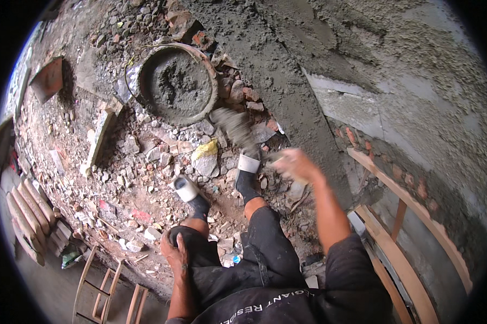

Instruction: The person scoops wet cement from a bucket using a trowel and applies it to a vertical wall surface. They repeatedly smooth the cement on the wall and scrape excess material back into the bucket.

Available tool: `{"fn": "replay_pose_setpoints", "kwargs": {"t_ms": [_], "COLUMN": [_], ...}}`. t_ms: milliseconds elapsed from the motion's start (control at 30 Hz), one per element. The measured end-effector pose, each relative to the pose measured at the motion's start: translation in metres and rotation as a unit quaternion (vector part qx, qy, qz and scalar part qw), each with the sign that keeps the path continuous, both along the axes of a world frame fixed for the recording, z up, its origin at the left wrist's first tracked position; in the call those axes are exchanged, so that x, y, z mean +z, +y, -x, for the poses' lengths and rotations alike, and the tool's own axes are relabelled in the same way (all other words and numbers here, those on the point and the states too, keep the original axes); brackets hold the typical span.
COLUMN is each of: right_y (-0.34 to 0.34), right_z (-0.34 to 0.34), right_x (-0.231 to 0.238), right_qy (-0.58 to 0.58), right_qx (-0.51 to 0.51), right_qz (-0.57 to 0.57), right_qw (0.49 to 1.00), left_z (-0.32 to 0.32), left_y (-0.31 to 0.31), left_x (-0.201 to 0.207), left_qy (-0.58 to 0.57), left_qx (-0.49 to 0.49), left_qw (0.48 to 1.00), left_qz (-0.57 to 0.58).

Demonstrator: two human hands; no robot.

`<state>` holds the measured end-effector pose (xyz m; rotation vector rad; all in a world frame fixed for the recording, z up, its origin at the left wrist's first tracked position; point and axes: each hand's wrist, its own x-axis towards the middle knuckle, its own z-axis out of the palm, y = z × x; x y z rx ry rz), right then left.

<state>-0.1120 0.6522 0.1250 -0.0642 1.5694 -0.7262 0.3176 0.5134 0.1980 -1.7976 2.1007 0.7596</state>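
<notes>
My right hand (297, 164) is closed around the handle of a trowel (236, 129). The blade is smeared by motion and looks loaded with grey mortar. It passes just above my right foot, close to the rim of a round basin (215, 89). Wet mortar (173, 81) lies in the basin, heaped toward its middle. My left hand (174, 252) rests on my bent left knee, holding no object, its fingers spread over the dark cloth.
Rubble and broken brick cover the ground around my feet. Fresh mortar coats the wall (405, 59) at the right. Wooden boards (395, 254) lean at lower right. A tilted reddish pan (48, 80), a plank (99, 137), stacked sacks (30, 210) and wooden ladders (100, 286) lie at left.
</notes>
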Motion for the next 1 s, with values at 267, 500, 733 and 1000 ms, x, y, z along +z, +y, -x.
{"fn": "replay_pose_setpoints", "kwargs": {"t_ms": [267,500,733,1000], "right_y": [0.135,0.021,-0.179,-0.265], "right_z": [0.104,0.024,-0.005,-0.108], "right_x": [0.095,0.065,-0.040,-0.130], "right_qy": [0.487,0.556,0.670,0.595], "right_qx": [0.102,0.209,0.408,0.397], "right_qz": [-0.145,-0.121,-0.052,-0.012], "right_qw": [0.855,0.795,0.619,0.699], "left_z": [-0.010,0.000,-0.005,-0.012], "left_y": [-0.038,-0.177,-0.241,-0.225], "left_x": [-0.138,-0.295,-0.412,-0.439], "left_qy": [0.019,0.000,-0.067,-0.030], "left_qx": [-0.014,-0.159,-0.189,-0.242], "left_qw": [1.000,0.973,0.956,0.945], "left_qz": [0.005,0.170,0.214,0.216]}}
